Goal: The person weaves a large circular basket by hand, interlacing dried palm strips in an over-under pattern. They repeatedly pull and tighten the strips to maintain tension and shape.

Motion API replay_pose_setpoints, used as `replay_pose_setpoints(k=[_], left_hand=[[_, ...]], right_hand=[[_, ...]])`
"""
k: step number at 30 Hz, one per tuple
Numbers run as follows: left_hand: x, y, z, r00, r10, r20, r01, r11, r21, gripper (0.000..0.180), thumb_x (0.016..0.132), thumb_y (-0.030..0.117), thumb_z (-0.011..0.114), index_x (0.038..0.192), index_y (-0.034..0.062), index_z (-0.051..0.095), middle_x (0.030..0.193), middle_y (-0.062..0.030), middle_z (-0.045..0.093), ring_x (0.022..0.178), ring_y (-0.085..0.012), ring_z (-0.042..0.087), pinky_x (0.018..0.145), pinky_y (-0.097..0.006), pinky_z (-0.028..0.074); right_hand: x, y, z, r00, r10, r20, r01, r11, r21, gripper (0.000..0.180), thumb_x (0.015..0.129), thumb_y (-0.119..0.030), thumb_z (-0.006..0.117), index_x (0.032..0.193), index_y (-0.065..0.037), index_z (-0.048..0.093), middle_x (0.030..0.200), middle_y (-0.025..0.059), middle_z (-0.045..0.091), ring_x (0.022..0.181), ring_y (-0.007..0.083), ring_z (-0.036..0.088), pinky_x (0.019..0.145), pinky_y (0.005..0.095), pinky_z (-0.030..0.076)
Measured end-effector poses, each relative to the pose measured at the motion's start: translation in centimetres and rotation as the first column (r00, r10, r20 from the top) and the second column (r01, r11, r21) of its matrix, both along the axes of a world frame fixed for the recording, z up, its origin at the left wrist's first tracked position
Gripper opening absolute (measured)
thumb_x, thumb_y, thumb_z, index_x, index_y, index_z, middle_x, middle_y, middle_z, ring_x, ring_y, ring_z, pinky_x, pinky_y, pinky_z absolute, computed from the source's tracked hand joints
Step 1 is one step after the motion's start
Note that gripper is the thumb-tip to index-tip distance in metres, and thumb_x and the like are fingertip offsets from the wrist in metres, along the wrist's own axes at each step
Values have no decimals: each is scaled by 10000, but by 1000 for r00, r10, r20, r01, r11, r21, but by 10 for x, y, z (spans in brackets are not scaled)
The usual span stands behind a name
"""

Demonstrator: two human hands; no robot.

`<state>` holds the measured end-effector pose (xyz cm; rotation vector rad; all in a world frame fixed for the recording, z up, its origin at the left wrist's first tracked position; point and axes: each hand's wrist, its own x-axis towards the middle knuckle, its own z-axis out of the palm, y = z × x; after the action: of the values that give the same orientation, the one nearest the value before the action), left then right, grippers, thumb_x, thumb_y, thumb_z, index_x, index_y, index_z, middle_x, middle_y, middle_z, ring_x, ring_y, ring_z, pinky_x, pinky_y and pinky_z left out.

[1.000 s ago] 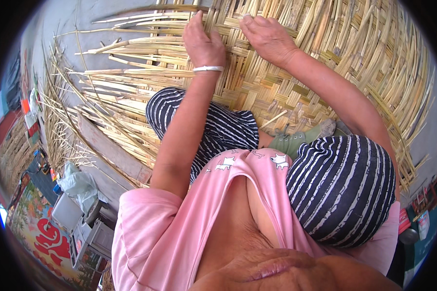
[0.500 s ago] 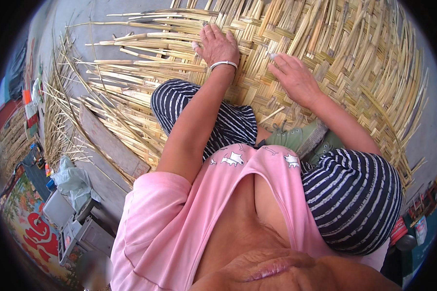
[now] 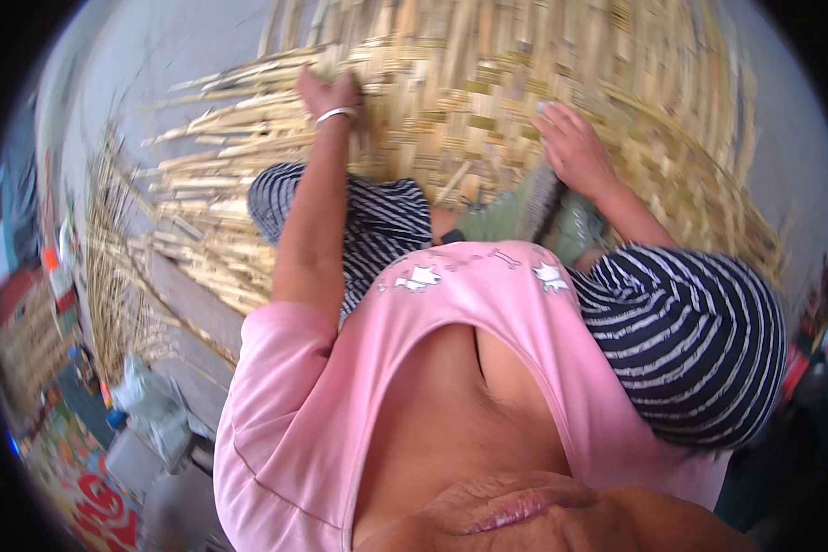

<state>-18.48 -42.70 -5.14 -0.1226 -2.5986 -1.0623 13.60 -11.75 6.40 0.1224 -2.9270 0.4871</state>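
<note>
A half-woven mat (image 3: 488, 120) of flat yellow reed strips spreads on the floor before me, its checked weave in the middle. My left hand (image 3: 329, 96), with a white bangle at the wrist, is at the mat's left part, where loose strip ends (image 3: 221, 120) fan out. Motion blurs its fingers, so I cannot make out whether they grip a strip. Over the woven part is my right hand (image 3: 575, 147), its fingers stretched forward with nothing seen in them. A white wrap covers one of its fingertips.
My striped trouser legs and a green shoe (image 3: 575, 228) lie against the mat's near edge. A wooden board (image 3: 193, 299) and a heap of thin stalks (image 3: 110, 258) are at the left. Farther down stands a pale plastic bag (image 3: 147, 396).
The view has shifted and blurred. My left hand has moved left from the weave toward the loose strips, its fingers no longer laid out flat. My right hand stays over the weave.
</note>
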Motion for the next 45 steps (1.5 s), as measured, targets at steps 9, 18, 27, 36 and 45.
replay_pose_setpoints(k=[9, 18, 27, 36, 45], left_hand=[[-22, -25, 1, 890, -223, 399, 375, 856, -357, 812, 824, 370, 799, 1501, 39, 495, 1474, -221, 556, 1317, -364, 566, 1104, -416, 462], [127, 129, 74, 737, -266, 621, 655, 506, -561, 824, 905, 532, 689, 1575, 154, 390, 1680, -189, 273, 1539, -396, 279, 1176, -543, 377], [127, 154, 68, 662, -297, 688, 750, 272, -603, 1034, 820, 682, 711, 1555, 37, 376, 1554, -354, 358, 1470, -500, 338, 1196, -490, 344], [123, 167, 78, 636, -211, 743, 772, 200, -604, 988, 754, 678, 788, 1463, 47, 515, 1526, -299, 442, 1446, -441, 404, 1179, -464, 393], [104, 192, 100, 598, -145, 788, 792, -46, -609, 470, 993, 386, 593, 1369, 111, 658, 1432, -148, 623, 1324, -337, 597, 1110, -478, 468]], right_hand=[[102, 26, -13, 967, -239, 92, 247, 966, -80, 427, 954, -145, 607, 1377, -86, 612, 1417, 222, 577, 1324, 395, 514, 1138, 462, 402], [123, 74, -3, 902, -368, 225, 429, 820, -378, 377, 987, -209, 590, 1321, -40, 636, 1352, 192, 637, 1253, 354, 601, 1076, 422, 469], [223, 192, 108, 671, -474, 570, 670, 716, -194, 452, 1023, -367, 592, 1361, -70, 635, 1318, 147, 686, 1154, 286, 678, 1007, 389, 520], [214, 254, 127, 522, -325, 788, 823, 433, -367, 701, 1030, -509, 579, 1524, -30, 443, 1438, 175, 562, 1214, 228, 635, 1010, 332, 554], [91, 230, -16, 645, -529, 552, 276, -513, -813, 700, 1058, -371, 576, 1489, 119, 324, 1446, 296, 503, 1269, 359, 595, 1091, 419, 532]])
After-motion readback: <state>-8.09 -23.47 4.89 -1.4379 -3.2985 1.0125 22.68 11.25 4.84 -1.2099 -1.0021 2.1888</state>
